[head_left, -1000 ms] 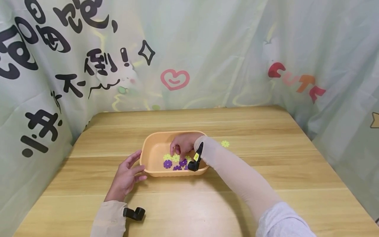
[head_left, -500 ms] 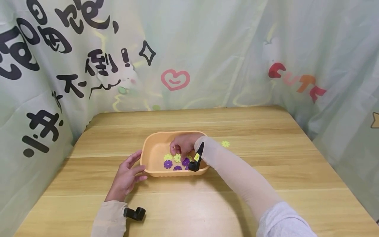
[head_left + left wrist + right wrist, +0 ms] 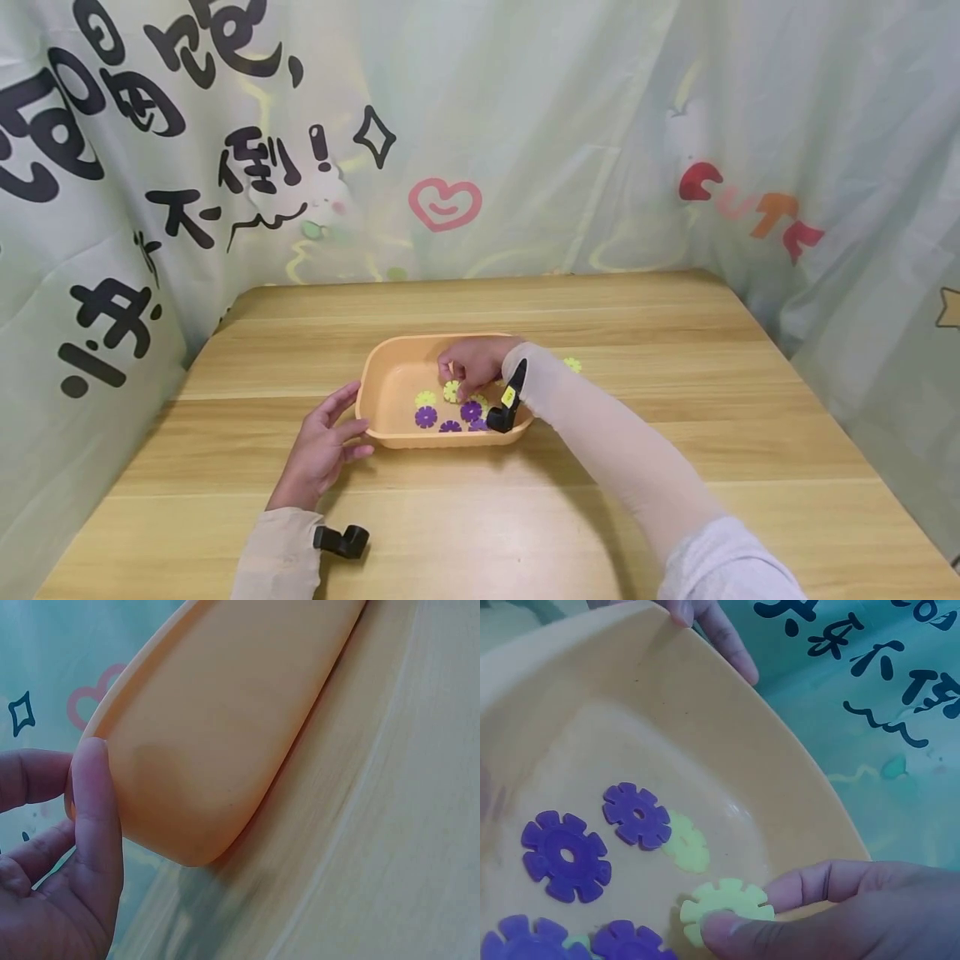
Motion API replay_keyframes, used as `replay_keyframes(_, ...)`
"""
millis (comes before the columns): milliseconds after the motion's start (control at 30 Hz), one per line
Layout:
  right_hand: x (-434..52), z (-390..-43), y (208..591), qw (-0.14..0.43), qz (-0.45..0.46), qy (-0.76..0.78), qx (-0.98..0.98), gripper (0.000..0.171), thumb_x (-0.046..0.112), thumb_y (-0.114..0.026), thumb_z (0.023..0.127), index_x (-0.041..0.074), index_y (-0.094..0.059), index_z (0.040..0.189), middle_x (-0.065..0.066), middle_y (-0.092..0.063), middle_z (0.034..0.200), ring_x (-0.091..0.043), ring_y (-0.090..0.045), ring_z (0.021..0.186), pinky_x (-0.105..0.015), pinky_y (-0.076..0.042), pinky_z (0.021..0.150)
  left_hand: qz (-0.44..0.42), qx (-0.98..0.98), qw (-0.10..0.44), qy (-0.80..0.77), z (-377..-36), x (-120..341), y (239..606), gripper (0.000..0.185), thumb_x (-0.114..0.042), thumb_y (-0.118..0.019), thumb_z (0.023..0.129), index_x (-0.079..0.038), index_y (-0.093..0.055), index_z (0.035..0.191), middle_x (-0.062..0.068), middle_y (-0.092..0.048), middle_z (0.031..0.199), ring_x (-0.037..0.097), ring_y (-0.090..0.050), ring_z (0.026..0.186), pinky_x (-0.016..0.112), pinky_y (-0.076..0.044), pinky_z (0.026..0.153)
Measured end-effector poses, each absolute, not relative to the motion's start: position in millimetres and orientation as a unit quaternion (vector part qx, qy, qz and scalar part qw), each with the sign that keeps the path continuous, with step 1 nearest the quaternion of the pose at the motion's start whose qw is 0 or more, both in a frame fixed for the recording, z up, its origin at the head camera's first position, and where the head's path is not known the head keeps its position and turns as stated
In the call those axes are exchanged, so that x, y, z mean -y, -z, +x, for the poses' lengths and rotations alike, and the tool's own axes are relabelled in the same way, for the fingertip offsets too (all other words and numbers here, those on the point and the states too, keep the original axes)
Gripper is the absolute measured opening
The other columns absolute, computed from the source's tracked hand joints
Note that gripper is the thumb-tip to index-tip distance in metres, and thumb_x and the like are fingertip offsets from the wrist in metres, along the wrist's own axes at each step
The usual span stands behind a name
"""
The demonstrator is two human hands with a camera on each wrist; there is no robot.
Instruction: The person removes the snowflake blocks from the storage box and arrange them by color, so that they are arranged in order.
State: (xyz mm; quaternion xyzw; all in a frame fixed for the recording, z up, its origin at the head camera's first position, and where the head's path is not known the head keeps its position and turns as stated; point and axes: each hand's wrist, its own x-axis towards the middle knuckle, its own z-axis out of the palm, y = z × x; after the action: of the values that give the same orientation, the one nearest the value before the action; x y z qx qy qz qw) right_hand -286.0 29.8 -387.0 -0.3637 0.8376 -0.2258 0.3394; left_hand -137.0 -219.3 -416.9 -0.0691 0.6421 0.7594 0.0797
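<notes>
Yellow-green flower disc [image 3: 724, 906], pinched flat between the right hand's [image 3: 477, 363] thumb and fingers, sits just above the orange tray's [image 3: 382, 375] floor; the left hand [image 3: 322, 446], fingers straight, steadies the tray's left end, farther from the disc.

place: you're at a makeshift recording booth | evidence: pale green printed curtain [image 3: 525, 125] with cartoon lettering and a pink heart [image 3: 444, 202] walls in your wooden counter [image 3: 675, 417] on three sides
</notes>
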Motion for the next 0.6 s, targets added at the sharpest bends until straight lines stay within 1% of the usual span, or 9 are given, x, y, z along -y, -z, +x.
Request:
replay_keyframes(67,-32,-286,384,0.341,-0.365,0.233,-0.834,0.023,0.005,-0.074,0.085,0.013,-0.057,0.099,0.000,-0.051,0.064,-0.010,-0.049,0.055,-0.018,-0.039,0.047,-0.069,-0.642,0.079,-0.760,-137,219,417,0.066,0.013,-0.051,0.091,-0.004,-0.028,0.151,0.012,-0.026,0.152,0.018,-0.062,0.074,0.023,-0.059,0.059)
replay_keyframes(200,-38,-287,380,0.344,-0.377,0.238,-0.827,0.025,0.006,-0.067,0.091,0.013,-0.061,0.115,-0.004,-0.053,0.063,-0.010,-0.044,0.048,-0.020,-0.037,0.042,-0.068,-0.641,0.078,-0.761,-138,219,419,0.066,0.013,-0.052,0.091,-0.004,-0.029,0.150,0.012,-0.027,0.151,0.019,-0.062,0.074,0.023,-0.059,0.059)
replay_keyframes(267,-41,-288,377,0.344,-0.384,0.236,-0.824,0.025,0.006,-0.063,0.094,0.012,-0.060,0.118,-0.010,-0.056,0.065,-0.012,-0.043,0.046,-0.023,-0.037,0.042,-0.068,-0.641,0.079,-0.761,-138,220,420,0.065,0.013,-0.052,0.091,-0.004,-0.029,0.150,0.012,-0.027,0.151,0.019,-0.062,0.074,0.023,-0.059,0.059)
replay_keyframes(367,-45,-289,372,0.342,-0.386,0.228,-0.826,0.026,0.006,-0.060,0.096,0.011,-0.059,0.121,-0.017,-0.063,0.071,-0.019,-0.048,0.048,-0.027,-0.042,0.044,-0.069,-0.643,0.078,-0.759,-138,220,420,0.065,0.013,-0.052,0.091,-0.004,-0.029,0.150,0.012,-0.027,0.151,0.019,-0.062,0.075,0.024,-0.059,0.059)
replay_keyframes(433,-47,-290,369,0.333,-0.387,0.219,-0.831,0.028,0.006,-0.060,0.096,0.010,-0.058,0.123,-0.018,-0.065,0.075,-0.022,-0.054,0.053,-0.028,-0.046,0.048,-0.070,-0.644,0.077,-0.758,-138,220,419,0.065,0.012,-0.052,0.091,-0.005,-0.029,0.151,0.012,-0.027,0.152,0.018,-0.062,0.075,0.024,-0.059,0.060)
replay_keyframes(467,-49,-290,367,0.326,-0.387,0.213,-0.836,0.029,0.007,-0.061,0.095,0.009,-0.058,0.124,-0.016,-0.065,0.076,-0.022,-0.056,0.056,-0.027,-0.048,0.050,-0.070,-0.645,0.077,-0.757,-138,220,419,0.065,0.012,-0.052,0.092,-0.005,-0.029,0.151,0.012,-0.027,0.151,0.018,-0.062,0.075,0.024,-0.059,0.060)
replay_keyframes(600,-57,-291,359,0.297,-0.389,0.193,-0.850,0.032,0.009,-0.066,0.092,0.009,-0.059,0.124,-0.005,-0.060,0.078,-0.016,-0.058,0.064,-0.024,-0.051,0.062,-0.069,-0.645,0.078,-0.757,-138,220,419,0.065,0.011,-0.053,0.092,-0.005,-0.029,0.150,0.012,-0.027,0.151,0.018,-0.062,0.076,0.024,-0.060,0.060)
